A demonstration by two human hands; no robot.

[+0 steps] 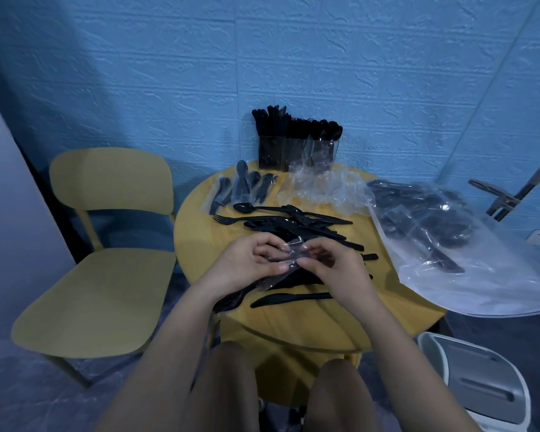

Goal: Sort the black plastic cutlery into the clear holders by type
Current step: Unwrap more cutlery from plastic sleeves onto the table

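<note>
Hands, both over the near middle of the round yellow worktop (197, 244): left hand (247, 260) and right hand (331, 263) each pinching one clear wrapper (289, 255) between them, fingers curled; the wrapper seems to sheathe black cutlery running down toward the left wrist, though blur hides which type. Loose cutlery (293, 221): black forks, spoons and knives heaped just beyond the hands, handles lying mostly crosswise. Single knife (290, 299): flat on the worktop near its front edge, below the hands. Clear holders (295, 151): at the far edge against the blue wall, standing side by side, packed with upright black cutlery. Wrapped packs (240, 188): several, left of centre, in front of the holders. Empty wrappers (321, 190): crumpled pile to their right. Large clear bag (449, 232): on the right, overhanging the edge, dark cutlery inside. Yellow chair (106, 244): left of the worktop. Lidded bin (477, 378): lower right, on the floor.
</note>
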